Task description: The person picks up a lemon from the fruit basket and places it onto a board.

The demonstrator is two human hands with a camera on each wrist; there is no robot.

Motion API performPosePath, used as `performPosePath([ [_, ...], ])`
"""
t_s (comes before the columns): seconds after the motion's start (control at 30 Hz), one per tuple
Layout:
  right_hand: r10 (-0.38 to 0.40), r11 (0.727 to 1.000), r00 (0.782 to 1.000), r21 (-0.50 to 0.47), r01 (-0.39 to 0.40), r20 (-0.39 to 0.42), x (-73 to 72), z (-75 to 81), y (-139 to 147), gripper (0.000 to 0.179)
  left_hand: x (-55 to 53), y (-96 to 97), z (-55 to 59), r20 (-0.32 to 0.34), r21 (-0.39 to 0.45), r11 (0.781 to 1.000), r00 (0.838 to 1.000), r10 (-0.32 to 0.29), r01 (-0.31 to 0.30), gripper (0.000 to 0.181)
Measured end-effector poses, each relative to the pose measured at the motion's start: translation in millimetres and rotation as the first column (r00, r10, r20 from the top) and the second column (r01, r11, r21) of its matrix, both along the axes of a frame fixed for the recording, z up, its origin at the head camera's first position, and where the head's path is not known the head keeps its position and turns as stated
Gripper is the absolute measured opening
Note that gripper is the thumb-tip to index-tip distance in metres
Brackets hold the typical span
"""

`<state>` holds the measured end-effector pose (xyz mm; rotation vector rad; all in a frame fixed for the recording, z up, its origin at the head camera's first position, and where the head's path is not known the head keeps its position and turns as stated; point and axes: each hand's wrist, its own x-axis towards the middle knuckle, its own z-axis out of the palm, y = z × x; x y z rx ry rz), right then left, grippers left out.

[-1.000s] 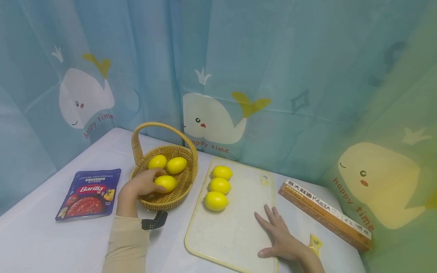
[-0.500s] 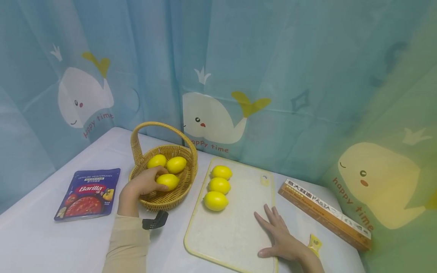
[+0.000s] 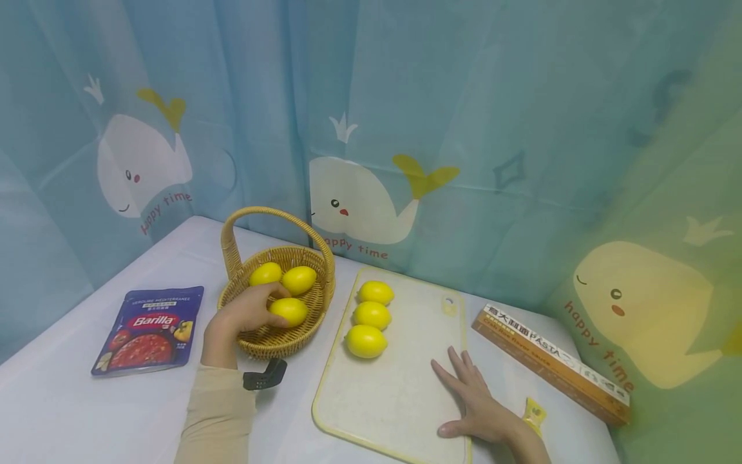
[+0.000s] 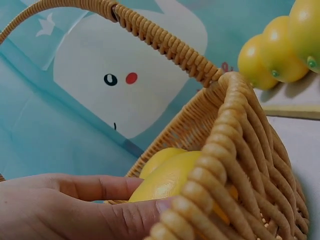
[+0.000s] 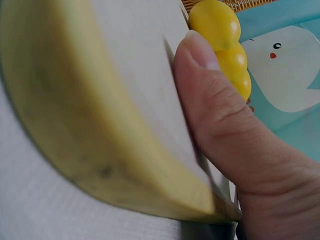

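Plainly nearer, the left hand (image 3: 252, 310), thumb and fingers curled, pinches a lemon (image 3: 292, 312) from its left inside the basket (image 3: 272, 351), long axis roughly sideways, while the right hand (image 3: 474, 401) spreads wide on the board (image 3: 394, 393), holding nothing.

Head view: high, facing forward-down over table (image 3: 278, 419); wrist views: low, close, sharing basket (image 4: 250, 170).

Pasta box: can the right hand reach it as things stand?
Probably yes: the right hand lies spread on the cutting board, holding nothing, and nothing visible stands between its fingers and the pasta box.
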<state>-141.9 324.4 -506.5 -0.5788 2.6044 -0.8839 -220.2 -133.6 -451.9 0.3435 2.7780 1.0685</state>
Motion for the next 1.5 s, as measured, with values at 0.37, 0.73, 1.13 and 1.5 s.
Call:
performPosePath([
  [0.37,-0.006,1.000,1.000,0.027,0.005,0.008,-0.5,1.7,0,0.105,7.0,2.2,14.3,-0.024,-0.011,1.000,1.000,-0.004,0.003,0.045],
  [0.73,-0.017,0.999,1.000,0.039,0.016,0.023,0.1,4.4,-2,0.106,14.4,5.6,34.6,-0.064,-0.043,0.998,0.997,-0.037,0.035,0.044],
  [1.13,-0.010,1.000,1.000,0.019,0.010,0.011,0.2,2.3,-1,0.105,27.9,12.2,55.7,-0.063,-0.065,0.998,0.998,-0.031,0.027,0.044],
  [1.5,-0.003,1.000,1.000,0.029,0.003,0.014,-0.5,1.8,-1,0.105,45.6,30.7,80.5,-0.066,-0.128,0.990,0.996,-0.061,0.052,0.046],
])
